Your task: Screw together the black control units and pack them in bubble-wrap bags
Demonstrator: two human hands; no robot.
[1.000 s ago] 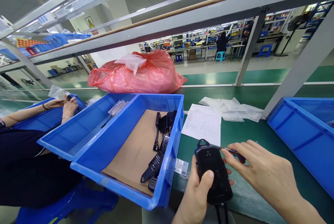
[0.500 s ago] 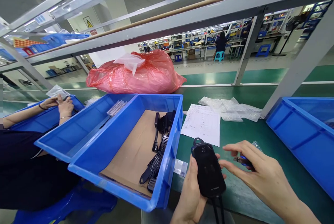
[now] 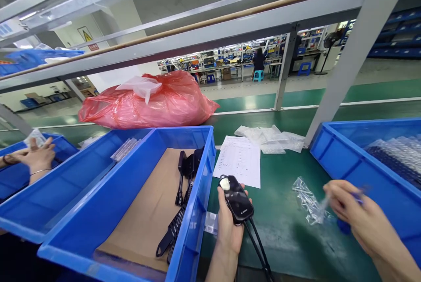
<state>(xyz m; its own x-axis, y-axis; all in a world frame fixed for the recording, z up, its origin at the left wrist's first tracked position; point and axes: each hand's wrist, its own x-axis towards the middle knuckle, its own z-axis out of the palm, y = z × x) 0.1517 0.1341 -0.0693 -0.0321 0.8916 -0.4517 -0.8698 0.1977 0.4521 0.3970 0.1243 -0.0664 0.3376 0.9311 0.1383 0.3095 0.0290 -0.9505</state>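
Note:
My left hand is wrapped round a black handheld device with a glossy face and a bright reflection near its top. Two black cables run down from its lower end. Over the bench on the right, my right hand is closed and smeared by motion. A small blue-handled tool shows in its grip, its kind unclear. Just left of those fingers lies a crumpled clear plastic bag with thin shiny pieces. Something round and blue sits below the right hand.
To my left, a blue bin lined with cardboard holds several black devices. Another blue bin at right contains clear-wrapped items. A printed sheet, bubble wrap and a red bag lie behind. A co-worker's hands are far left.
The view has swung right. My right hand has moved away from the device to beside the clear bag, its fingers closing. My left hand has tilted the device so its glossy face shows.

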